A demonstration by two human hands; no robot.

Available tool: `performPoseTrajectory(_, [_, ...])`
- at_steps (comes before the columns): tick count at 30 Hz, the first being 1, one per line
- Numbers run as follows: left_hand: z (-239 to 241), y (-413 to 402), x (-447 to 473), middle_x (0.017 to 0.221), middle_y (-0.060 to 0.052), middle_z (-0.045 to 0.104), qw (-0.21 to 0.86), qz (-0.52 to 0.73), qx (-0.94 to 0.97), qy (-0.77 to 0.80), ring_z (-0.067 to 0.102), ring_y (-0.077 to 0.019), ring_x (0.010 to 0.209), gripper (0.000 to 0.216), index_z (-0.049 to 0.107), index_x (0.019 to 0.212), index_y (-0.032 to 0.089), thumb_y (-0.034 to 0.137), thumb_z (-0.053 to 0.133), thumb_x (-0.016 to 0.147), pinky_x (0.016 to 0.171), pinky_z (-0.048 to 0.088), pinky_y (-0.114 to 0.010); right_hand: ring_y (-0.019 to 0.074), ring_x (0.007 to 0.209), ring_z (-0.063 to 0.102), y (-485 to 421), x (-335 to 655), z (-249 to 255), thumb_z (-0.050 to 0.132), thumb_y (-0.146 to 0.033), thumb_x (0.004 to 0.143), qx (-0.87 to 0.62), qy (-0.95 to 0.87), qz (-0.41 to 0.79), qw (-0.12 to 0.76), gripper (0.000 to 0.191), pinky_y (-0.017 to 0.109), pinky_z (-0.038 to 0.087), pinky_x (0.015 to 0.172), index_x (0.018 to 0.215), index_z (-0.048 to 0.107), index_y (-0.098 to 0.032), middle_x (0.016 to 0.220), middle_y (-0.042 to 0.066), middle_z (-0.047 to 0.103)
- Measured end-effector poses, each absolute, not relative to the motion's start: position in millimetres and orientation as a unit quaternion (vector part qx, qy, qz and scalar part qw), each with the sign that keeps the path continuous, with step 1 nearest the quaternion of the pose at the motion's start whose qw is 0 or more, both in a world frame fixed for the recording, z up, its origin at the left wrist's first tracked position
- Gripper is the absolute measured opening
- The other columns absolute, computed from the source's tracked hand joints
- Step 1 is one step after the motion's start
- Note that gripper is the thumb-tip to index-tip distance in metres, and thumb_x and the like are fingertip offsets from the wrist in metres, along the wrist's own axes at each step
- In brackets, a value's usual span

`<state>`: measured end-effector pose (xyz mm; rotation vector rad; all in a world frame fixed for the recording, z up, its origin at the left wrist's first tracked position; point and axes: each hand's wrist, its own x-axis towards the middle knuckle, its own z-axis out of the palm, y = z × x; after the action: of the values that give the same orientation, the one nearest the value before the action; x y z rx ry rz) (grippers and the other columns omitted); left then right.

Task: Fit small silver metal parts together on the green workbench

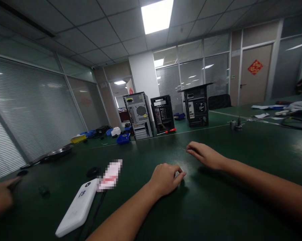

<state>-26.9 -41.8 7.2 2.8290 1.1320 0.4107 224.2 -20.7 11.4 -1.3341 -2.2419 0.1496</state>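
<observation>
Dark green matting covers the table (216, 207) across the whole lower frame. Left hand (166, 179) at lower centre, resting knuckles-up on the mat, fingers curled in with thumb tip meeting the forefinger in a loose pinch; whether anything sits between them cannot be told. Right hand (205, 154) just right of centre and slightly higher, palm down on the mat, fingers held together and pointing toward the left of the frame, nothing in it. The two hands lie near each other, not touching. Lower left of the frame: a white slab-shaped device (77, 207) lying flat, marked "18", with a thin dark cable (95, 211) running beside it; touching its upper end, a blurred white-and-red card (110, 174). A small black round object (92, 172) sits just left of the card. At the far left edge, another person's hand (0, 197) rests on the mat. Middle of the frame, far side of the table: a grey computer case (139, 115) and two black computer cases (163, 113) (197, 105), upright, with a red-handled screwdriver (169, 131) lying before them. Blue bins (123, 138) left of the grey case.
</observation>
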Motion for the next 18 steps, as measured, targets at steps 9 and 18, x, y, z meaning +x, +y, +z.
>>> performPoseTrajectory(9, [5, -38, -32, 0.085, -0.003, 0.071, 0.035, 0.102, 0.933, 0.344, 0.065, -0.0207, 0.077, 0.032, 0.068, 0.107, 0.027, 0.045, 0.044, 0.096, 0.072, 0.049, -0.031, 0.0231, 0.099, 0.06, 27, 380, -12, 0.035, -0.042, 0.094, -0.698, -0.653, 0.049, 0.29, 0.041, 0.035, 0.045, 0.087, 0.11, 0.059, -0.013, 0.113, 0.016, 0.064])
performPoseTrajectory(18, [-6, -25, -34, 0.082, -0.005, 0.068, -0.002, 0.103, 0.926, 0.364, 0.064, -0.0221, 0.076, 0.031, 0.064, 0.1, 0.025, 0.048, 0.045, 0.093, 0.069, 0.048, -0.032, 0.0184, 0.096, 0.06, 53, 440, -40, 0.038, -0.043, 0.096, -0.754, -0.583, 0.06, 0.295, 0.04, 0.032, 0.046, 0.086, 0.113, 0.059, -0.014, 0.11, 0.01, 0.065])
